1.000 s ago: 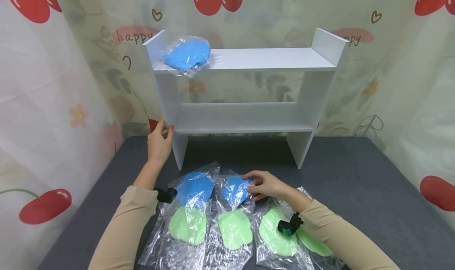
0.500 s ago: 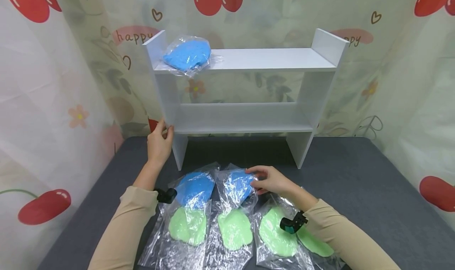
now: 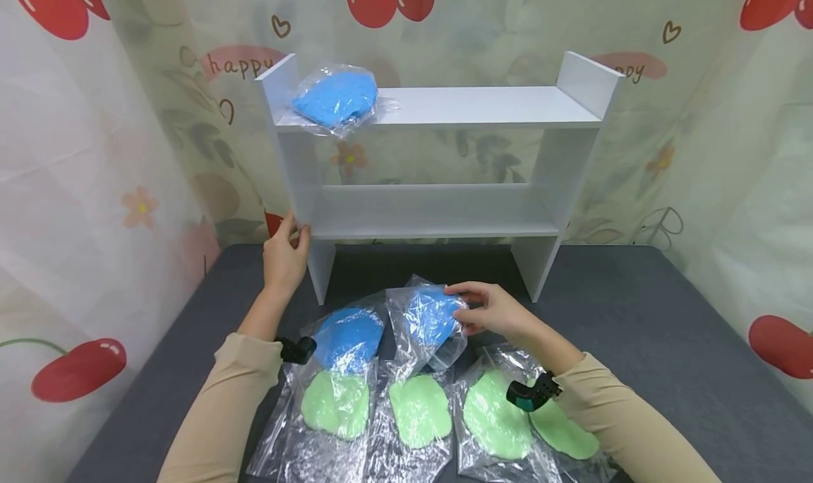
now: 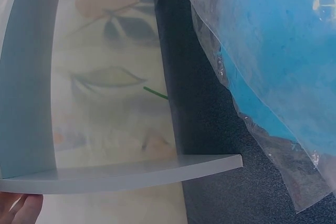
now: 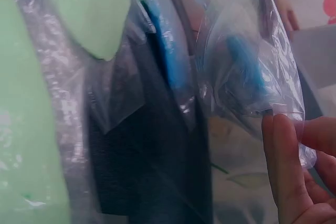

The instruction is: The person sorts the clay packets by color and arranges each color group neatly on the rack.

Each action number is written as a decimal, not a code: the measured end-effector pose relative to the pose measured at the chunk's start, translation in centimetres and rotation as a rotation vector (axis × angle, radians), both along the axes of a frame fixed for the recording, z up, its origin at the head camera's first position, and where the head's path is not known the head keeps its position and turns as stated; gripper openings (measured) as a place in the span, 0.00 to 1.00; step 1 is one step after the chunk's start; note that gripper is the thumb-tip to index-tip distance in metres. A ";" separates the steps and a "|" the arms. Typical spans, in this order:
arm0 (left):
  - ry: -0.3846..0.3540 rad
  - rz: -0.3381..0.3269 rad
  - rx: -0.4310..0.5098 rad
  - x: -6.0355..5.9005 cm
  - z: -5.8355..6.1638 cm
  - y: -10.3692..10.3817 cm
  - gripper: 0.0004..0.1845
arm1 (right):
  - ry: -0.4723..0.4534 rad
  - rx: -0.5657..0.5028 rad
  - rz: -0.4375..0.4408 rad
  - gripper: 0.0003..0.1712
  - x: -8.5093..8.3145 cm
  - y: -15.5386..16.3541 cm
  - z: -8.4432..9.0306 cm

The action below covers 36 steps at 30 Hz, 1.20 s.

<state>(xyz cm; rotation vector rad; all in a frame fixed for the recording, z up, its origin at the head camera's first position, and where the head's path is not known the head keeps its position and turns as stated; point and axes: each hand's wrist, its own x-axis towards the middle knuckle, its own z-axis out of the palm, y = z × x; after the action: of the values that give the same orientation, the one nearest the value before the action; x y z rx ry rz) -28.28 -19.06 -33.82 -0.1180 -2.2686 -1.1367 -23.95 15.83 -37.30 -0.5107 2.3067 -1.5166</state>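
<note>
My right hand [image 3: 498, 310] pinches the right edge of a clear plastic bag with a blue lump [image 3: 432, 315] inside, lifted off the table. In the right wrist view the thumb and fingers grip the plastic of that bag [image 5: 247, 72]. My left hand [image 3: 286, 257] touches the left side panel of a white two-tier shelf [image 3: 438, 230], fingertips at the panel's outer face. In the left wrist view only some fingers [image 4: 26, 211] show beside the panel. Another bagged blue lump [image 3: 348, 338] lies on the table between the arms. A third bagged blue lump [image 3: 336, 100] sits on the shelf's top left.
Several bagged green pieces [image 3: 419, 411] lie along the front of the dark table [image 3: 635, 328], some partly under my right forearm. A patterned curtain [image 3: 470, 31] surrounds the table at the back and sides.
My right hand has raised the bagged blue lump and moved it slightly forward and right, toward the shelf. The left hand has stayed at the shelf's side.
</note>
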 end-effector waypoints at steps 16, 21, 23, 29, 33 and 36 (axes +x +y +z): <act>-0.005 -0.006 0.004 0.0 0.1 0.0 0.23 | 0.129 -0.043 0.042 0.27 0.9 0.6 5.1; -0.010 -0.001 0.002 0.0 0.1 0.0 0.24 | 0.176 -0.046 0.044 0.28 1.2 0.8 6.7; -0.008 0.001 -0.001 0.0 0.1 0.0 0.24 | 0.193 -0.044 0.042 0.28 1.2 0.9 7.4; -0.008 0.007 -0.009 0.0 0.1 0.0 0.24 | 0.212 -0.052 0.017 0.28 1.4 1.2 9.2; -0.016 0.008 -0.009 0.0 0.1 0.0 0.24 | 0.241 -0.060 0.014 0.28 1.5 1.3 10.4; -0.019 0.008 -0.007 0.1 0.1 0.0 0.24 | 0.289 -0.048 0.017 0.28 1.5 1.3 11.2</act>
<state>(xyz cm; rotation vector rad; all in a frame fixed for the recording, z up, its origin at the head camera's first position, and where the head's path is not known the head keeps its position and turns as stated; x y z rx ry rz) -28.22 -19.04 -33.74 -0.1013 -2.2881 -1.1303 -22.41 17.15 -26.10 -0.8080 2.4731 -1.5828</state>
